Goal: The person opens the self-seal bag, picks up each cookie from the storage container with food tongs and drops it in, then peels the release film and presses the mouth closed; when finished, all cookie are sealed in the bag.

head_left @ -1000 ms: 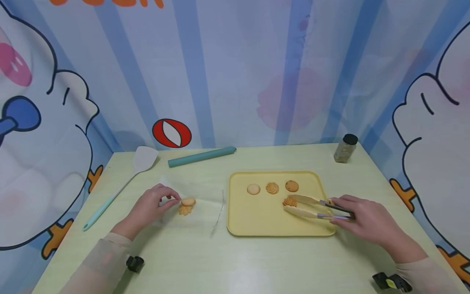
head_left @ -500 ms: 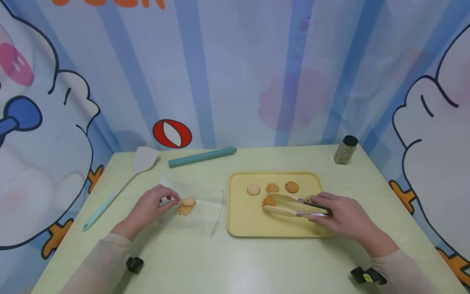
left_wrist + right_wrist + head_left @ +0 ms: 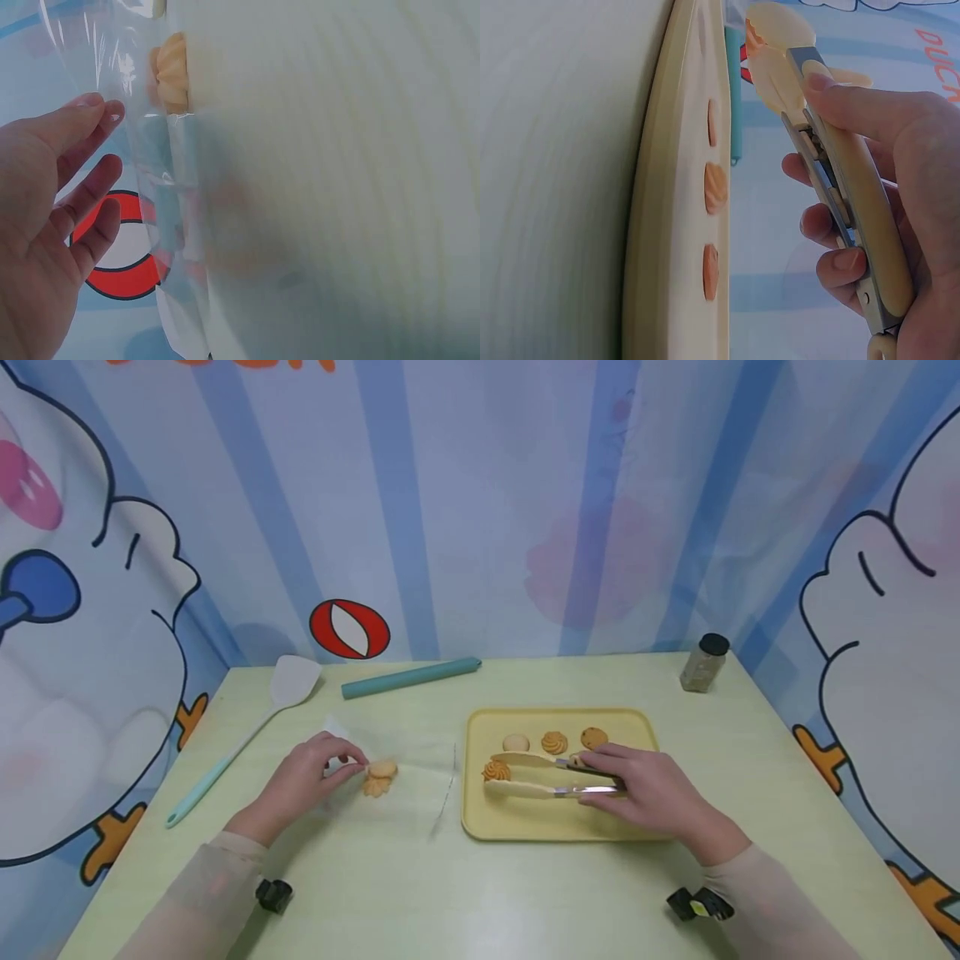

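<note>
holding tongs (image 3: pixel 525 790) in the right hand (image 3: pixel 660 789), with thumb on one handle and fingers curled round the other. gripping a dark-baked swirled cookie (image 3: pixel 495 771) between the pale tips, to the left of the right hand and raised over the left part of a yellow tray (image 3: pixel 540 820). under the right hand, resting flat on the worktop (image 3: pixel 420 893). in a row on the tray, just beyond the tongs and the right hand: from left to right, a plain pale cookie (image 3: pixel 515 742), a lighter piped cookie (image 3: pixel 554 742) and a dotted cookie (image 3: pixel 594 737), all apart.

pinching the edge of a clear plastic bag (image 3: pixel 416 785) between thumb and index finger of the left hand (image 3: pixel 303 781), with the other fingers loosely bent. just to the right of those fingertips, at the bag, lying together: a round cookie (image 3: pixel 382 769) and a petal-shaped cookie (image 3: pixel 377 787).

beyond and left of the left hand, lying aslant, a white spatula (image 3: pixel 295 680) with a pale green handle. beyond both hands, a teal rod (image 3: pixel 411 677). beyond and right of the right hand, standing upright, a black-capped jar (image 3: pixel 702 666).
</note>
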The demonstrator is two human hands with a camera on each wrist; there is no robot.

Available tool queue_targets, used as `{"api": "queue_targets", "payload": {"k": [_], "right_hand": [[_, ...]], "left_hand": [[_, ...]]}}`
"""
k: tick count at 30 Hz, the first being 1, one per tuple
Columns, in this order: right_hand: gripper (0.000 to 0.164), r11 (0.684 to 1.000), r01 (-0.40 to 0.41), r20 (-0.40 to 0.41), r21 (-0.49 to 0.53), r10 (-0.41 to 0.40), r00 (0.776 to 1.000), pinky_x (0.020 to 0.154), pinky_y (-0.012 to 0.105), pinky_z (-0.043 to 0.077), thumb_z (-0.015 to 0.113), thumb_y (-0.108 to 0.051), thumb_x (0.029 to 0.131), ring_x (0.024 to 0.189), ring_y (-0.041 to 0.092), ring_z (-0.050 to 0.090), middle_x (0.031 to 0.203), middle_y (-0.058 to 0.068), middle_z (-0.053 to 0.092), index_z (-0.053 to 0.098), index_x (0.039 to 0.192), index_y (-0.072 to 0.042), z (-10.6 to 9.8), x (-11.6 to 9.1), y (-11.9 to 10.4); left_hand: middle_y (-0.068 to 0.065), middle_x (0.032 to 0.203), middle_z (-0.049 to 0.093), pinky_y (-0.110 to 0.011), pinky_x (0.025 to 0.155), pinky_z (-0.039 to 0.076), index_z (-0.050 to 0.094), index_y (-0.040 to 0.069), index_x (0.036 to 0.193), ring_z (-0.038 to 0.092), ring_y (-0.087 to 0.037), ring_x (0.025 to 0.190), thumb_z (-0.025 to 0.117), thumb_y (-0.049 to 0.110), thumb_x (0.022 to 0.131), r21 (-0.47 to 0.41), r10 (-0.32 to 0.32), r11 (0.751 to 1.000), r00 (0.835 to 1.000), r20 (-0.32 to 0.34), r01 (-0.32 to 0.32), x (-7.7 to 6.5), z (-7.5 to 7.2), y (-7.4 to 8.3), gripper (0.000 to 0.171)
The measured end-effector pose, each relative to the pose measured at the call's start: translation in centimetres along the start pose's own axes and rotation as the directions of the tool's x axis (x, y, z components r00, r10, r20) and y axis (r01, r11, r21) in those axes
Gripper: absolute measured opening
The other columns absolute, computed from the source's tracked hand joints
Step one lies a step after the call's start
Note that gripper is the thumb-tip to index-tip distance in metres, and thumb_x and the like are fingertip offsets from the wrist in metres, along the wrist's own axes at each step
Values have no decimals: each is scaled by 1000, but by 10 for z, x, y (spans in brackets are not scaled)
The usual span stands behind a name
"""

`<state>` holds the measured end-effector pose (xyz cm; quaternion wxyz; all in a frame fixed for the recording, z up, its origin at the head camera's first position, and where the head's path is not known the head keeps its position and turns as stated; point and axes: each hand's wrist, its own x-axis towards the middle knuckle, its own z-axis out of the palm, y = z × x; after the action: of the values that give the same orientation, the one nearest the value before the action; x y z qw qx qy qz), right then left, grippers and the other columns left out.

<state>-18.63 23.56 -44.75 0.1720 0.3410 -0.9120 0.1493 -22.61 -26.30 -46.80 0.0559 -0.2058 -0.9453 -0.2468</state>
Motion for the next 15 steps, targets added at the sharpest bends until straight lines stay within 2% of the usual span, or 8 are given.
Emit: {"api": "queue_targets", "payload": {"k": [4, 13, 15], "right_hand": [[53, 999, 19, 29, 36, -20, 999, 74, 36, 59, 83, -47, 84, 89, 14, 73, 120, 1, 74, 74, 127, -17, 7, 13, -8], [54, 996, 73, 66, 43, -75, 995, 60, 24, 48, 78, -52, 88, 72, 7, 62, 117, -5, 72, 72, 132, -20, 24, 50, -26], [55, 995, 86, 75, 43, -89, 993, 59, 23, 48, 78, -52, 88, 73, 7, 64, 117, -4, 72, 71, 133, -20, 27, 58, -30]], "left_hand": [[3, 98, 70, -36, 77, 53, 77, 22, 101, 63, -22, 93, 79, 13, 91, -3, 8, 1000, 1000, 3, -8, 1, 0, 1, 14], [4, 98, 70, -36, 78, 54, 77, 22, 102, 63, -21, 93, 79, 13, 91, -1, 15, 1000, 1000, -9, -15, 0, 0, 1, 14], [4, 98, 71, -36, 77, 54, 77, 21, 102, 63, -21, 93, 79, 13, 91, -1, 25, 1000, 1000, -16, -25, 0, 0, 1, 14]]}}
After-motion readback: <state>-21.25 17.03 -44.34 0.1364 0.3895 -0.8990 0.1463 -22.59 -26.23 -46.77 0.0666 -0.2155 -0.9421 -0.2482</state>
